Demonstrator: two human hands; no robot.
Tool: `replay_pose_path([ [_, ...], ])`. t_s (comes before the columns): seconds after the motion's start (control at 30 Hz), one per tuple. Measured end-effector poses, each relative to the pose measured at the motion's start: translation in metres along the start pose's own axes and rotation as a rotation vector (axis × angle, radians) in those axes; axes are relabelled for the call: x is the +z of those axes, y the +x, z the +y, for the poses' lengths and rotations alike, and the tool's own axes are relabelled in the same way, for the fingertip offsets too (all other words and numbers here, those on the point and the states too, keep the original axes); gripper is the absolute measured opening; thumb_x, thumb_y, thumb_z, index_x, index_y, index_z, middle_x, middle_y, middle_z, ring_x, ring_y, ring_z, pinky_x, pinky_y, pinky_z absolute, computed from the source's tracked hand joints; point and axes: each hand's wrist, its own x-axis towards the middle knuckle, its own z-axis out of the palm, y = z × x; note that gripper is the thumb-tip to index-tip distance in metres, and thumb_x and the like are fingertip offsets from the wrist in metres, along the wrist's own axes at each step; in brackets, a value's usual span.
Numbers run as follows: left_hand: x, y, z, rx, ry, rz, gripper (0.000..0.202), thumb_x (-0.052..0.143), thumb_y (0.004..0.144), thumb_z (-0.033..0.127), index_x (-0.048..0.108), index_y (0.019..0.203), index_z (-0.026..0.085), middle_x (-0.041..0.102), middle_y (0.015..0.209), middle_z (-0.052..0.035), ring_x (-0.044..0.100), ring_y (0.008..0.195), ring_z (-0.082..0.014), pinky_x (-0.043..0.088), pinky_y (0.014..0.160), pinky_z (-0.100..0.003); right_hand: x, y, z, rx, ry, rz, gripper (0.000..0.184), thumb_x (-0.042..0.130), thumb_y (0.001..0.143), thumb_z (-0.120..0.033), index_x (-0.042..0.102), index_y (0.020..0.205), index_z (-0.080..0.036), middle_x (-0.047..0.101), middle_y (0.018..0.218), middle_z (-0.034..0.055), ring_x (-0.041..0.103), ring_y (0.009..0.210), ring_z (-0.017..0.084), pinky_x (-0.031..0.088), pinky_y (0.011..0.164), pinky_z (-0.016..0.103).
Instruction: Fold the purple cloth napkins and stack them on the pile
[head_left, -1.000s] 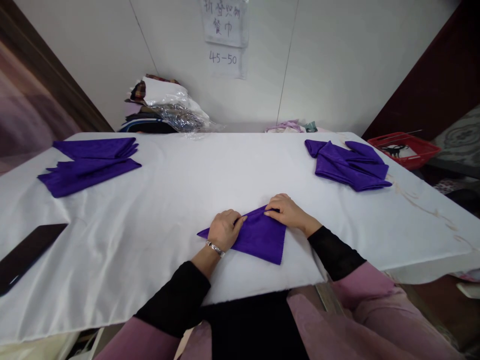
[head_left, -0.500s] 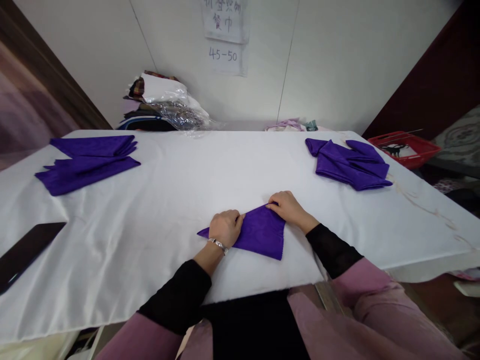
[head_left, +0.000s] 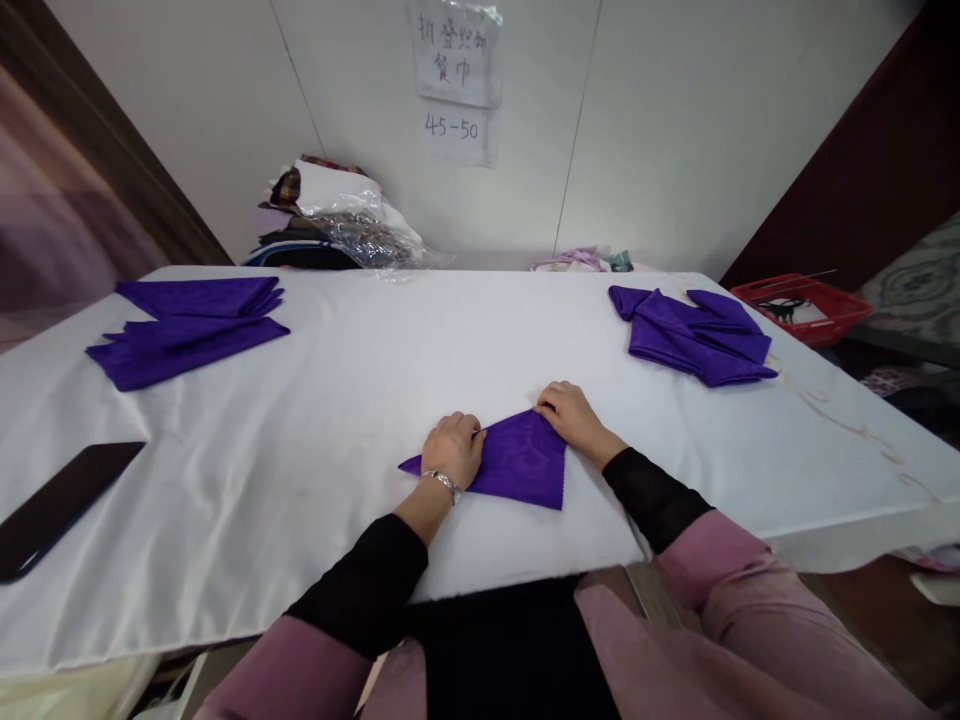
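A purple napkin (head_left: 521, 460), folded into a triangle, lies on the white tablecloth (head_left: 360, 380) near the front edge. My left hand (head_left: 452, 450) rests on its left part with the fingers curled and pinching the fold. At the napkin's top corner my right hand (head_left: 568, 413) presses down, fingers bent and together on the cloth. A silver bracelet circles my left wrist.
A stack of folded purple napkins (head_left: 184, 325) lies at the far left, a looser purple pile (head_left: 694, 330) at the far right. A dark phone (head_left: 64, 505) sits near the left edge. Bagged fabrics (head_left: 337, 215) and a red basket (head_left: 806, 305) stand behind the table.
Both hands have slid slightly away from me with the napkin, and its triangle looks a little tighter. The camera has tilted a bit.
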Motion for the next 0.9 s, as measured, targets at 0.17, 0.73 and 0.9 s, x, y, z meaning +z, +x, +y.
replay_pose_path([
  [0.17, 0.001, 0.002, -0.002, 0.030, -0.017, -0.001, 0.018, 0.049, 0.089, 0.026, 0.061, 0.077, 0.020, 0.062, 0.085, -0.0044, 0.053, 0.084, -0.0192, 0.042, 0.077, -0.032, 0.003, -0.001, -0.002, -0.143, 0.045, 0.025, 0.013, 0.054, 0.089, -0.024, 0.067, 0.092, -0.020, 0.066, 0.096, 0.0063, 0.056, 0.094, 0.021, 0.037, 0.088, 0.038],
  [0.73, 0.000, 0.001, -0.004, 0.129, -0.123, 0.003, 0.027, 0.049, 0.088, 0.038, 0.063, 0.073, 0.021, 0.061, 0.078, -0.0037, 0.054, 0.080, -0.0186, 0.041, 0.075, -0.034, -0.008, 0.001, -0.023, -0.224, 0.200, -0.090, 0.015, 0.055, 0.089, -0.026, 0.063, 0.077, -0.021, 0.064, 0.091, 0.0043, 0.055, 0.091, 0.019, 0.038, 0.088, 0.036],
  [0.9, -0.005, 0.001, 0.001, 0.071, -0.107, -0.016, 0.040, 0.037, 0.092, 0.037, 0.062, 0.066, 0.020, 0.060, 0.080, -0.0049, 0.053, 0.080, -0.0181, 0.040, 0.076, -0.035, -0.008, 0.004, -0.023, -0.165, 0.215, -0.120, 0.013, 0.054, 0.088, -0.021, 0.059, 0.075, -0.020, 0.064, 0.092, 0.0045, 0.055, 0.090, 0.018, 0.039, 0.085, 0.035],
])
